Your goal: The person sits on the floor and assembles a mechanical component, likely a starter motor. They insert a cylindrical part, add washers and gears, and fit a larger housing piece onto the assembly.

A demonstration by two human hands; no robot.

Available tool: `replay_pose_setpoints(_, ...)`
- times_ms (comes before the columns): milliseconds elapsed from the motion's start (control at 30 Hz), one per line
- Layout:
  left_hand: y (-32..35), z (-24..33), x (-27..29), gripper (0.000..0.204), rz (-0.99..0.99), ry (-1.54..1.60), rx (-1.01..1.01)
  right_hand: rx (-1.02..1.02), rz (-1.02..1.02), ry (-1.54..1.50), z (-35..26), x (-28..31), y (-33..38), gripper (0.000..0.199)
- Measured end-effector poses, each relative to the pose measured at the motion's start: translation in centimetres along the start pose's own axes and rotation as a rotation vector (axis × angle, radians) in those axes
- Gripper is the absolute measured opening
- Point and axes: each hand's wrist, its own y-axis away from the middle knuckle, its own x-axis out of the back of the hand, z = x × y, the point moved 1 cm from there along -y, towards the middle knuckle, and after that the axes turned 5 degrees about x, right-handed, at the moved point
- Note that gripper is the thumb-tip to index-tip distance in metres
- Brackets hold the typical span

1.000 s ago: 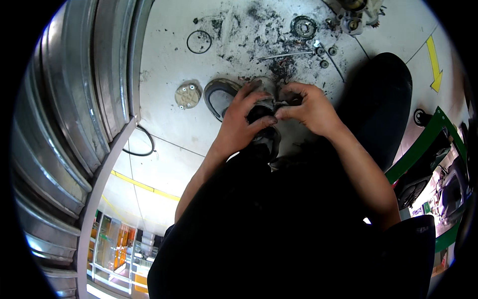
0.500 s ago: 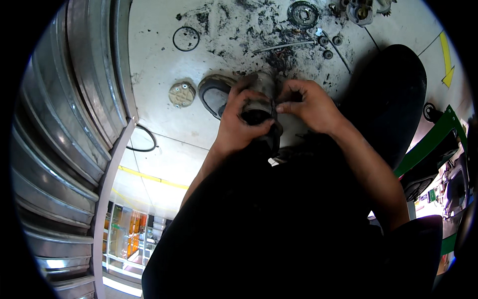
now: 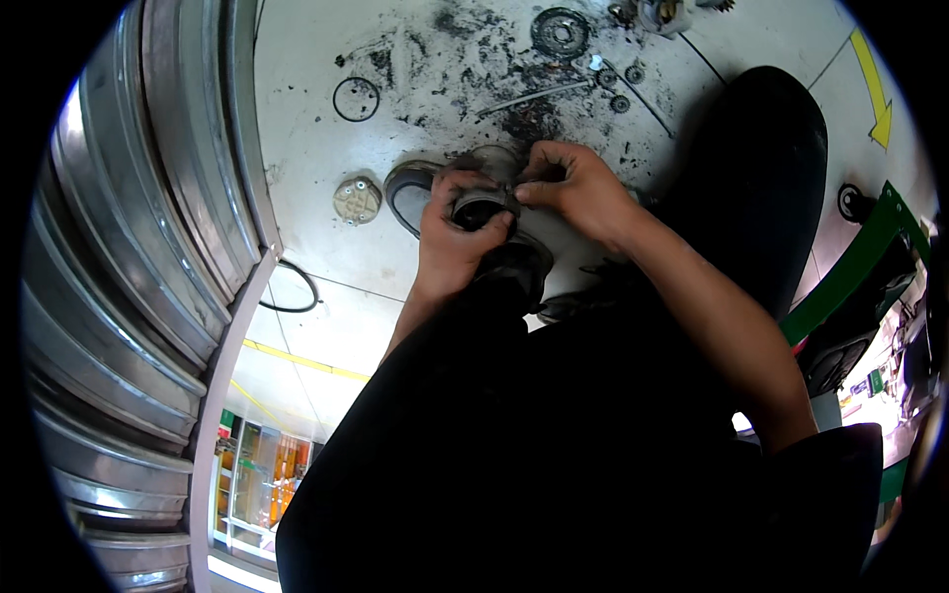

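My left hand (image 3: 447, 240) is wrapped round a grey cylindrical metal housing (image 3: 497, 161), its thumb over the rim of a round dark opening that faces me. At the right side of that rim, my right hand (image 3: 590, 198) is closed in a pinch, thumb against forefinger. Whatever lies between those fingertips, if anything, is too small to make out. Left of the housing is a dark rounded shape (image 3: 408, 188) that looks like a shoe. A round metal cover (image 3: 357, 201) with several holes lies on the floor farther left.
Black grease stains spread over the pale floor (image 3: 306, 148). A thin black ring (image 3: 356, 99), a toothed disc (image 3: 560, 35), a long rod (image 3: 534, 98) and small gears (image 3: 620, 104) lie beyond my hands. Ribbed metal shutter (image 3: 178, 178) stands at left; a green frame (image 3: 840, 282) at right.
The whole view has shifted slightly, so the floor parts sit farther left. Both hands stay at the housing; the left keeps its hold and the right still pinches at the rim.
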Motion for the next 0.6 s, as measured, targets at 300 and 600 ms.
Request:
replay_pose_setpoints(300, -0.2, 3.5, -0.9, 0.039, -0.08, -0.197, 0.189, -0.057, 0.054, -0.035, -0.1, 0.4, 1.4, 0.017)
replay_pose_setpoints(600, 0.2, 1.9, -0.5, 0.032, -0.051, -0.058, 0.157, -0.194, 0.046, -0.222, -0.2, -0.5, 0.9, 0.017)
